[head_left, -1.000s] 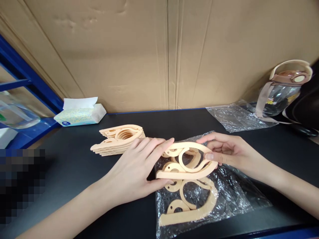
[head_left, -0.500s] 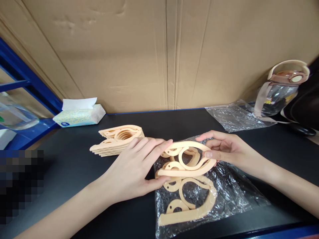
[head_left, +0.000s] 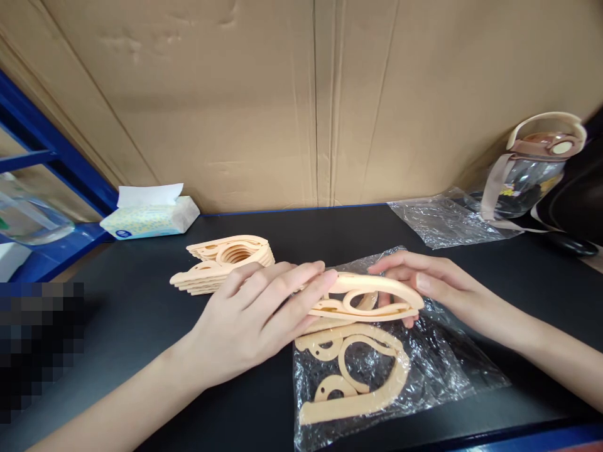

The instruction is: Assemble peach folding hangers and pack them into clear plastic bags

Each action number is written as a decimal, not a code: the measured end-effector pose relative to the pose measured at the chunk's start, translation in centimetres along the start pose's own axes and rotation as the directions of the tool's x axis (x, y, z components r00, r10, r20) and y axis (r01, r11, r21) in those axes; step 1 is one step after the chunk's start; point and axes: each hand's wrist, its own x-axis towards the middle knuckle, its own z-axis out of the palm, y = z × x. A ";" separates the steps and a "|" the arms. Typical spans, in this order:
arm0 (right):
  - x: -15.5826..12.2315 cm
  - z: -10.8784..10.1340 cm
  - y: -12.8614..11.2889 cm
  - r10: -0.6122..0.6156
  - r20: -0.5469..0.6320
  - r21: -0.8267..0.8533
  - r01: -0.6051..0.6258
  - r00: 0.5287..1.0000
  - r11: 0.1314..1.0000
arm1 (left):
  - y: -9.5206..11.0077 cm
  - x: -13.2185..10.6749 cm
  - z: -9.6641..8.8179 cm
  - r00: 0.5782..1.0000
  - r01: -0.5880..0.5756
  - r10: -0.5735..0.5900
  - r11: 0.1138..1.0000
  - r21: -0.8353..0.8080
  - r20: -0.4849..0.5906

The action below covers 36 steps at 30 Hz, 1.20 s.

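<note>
Both hands hold one peach plastic hanger piece (head_left: 372, 296) just above a clear plastic bag (head_left: 443, 364). My left hand (head_left: 254, 320) grips its left end, fingers laid over the top. My right hand (head_left: 433, 285) holds its right end, fingers over the top and thumb underneath. The piece is tilted almost flat, edge toward me. Another piece of the same kind (head_left: 358, 376) lies flat on the bag below it. A stack of several such pieces (head_left: 223, 260) rests on the black table (head_left: 141, 326) behind my left hand.
A tissue pack (head_left: 151, 213) sits at the back left by a blue rack (head_left: 51, 150). A second clear bag (head_left: 443, 220) and a water bottle with a strap (head_left: 532, 169) are at the back right. A cardboard wall (head_left: 301, 94) closes the back.
The held piece has been tipped from a raised, face-on angle to nearly flat and shifted slightly right. My left fingers slid further over it; my right fingers moved on top.
</note>
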 end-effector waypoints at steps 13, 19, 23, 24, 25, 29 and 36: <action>-0.6 0.3 -1.1 0.135 0.373 0.060 -0.169 0.918 0.984 | 1.1 -0.8 -0.2 0.978 -0.132 0.144 0.988 0.082 -0.149; -0.8 0.3 -0.2 -0.091 0.196 -0.255 0.140 0.976 0.957 | 1.1 -0.1 -0.1 0.981 -0.004 -0.004 0.999 -0.041 -0.192; -0.8 0.3 0.4 -0.396 0.085 -0.690 0.341 0.914 0.639 | 0.4 0.4 -0.4 0.998 0.061 -0.056 0.987 -0.149 0.036; -0.8 0.3 0.4 -0.440 0.091 -0.743 0.355 0.893 0.568 | 0.3 0.4 -0.3 0.995 0.072 -0.059 0.983 -0.168 0.083; -0.8 0.3 0.4 -0.469 0.105 -0.773 0.369 0.877 0.517 | 0.2 0.3 -0.2 0.991 0.085 -0.064 0.979 -0.187 0.118; -0.7 0.6 0.3 -0.510 0.167 -0.822 0.405 0.844 0.400 | 0.2 0.0 0.3 0.980 0.120 -0.065 0.947 -0.298 0.187; -0.6 1.0 0.3 -0.530 0.207 -0.841 0.426 0.823 0.333 | 0.3 -0.1 0.7 0.965 0.191 -0.078 0.865 -0.463 0.251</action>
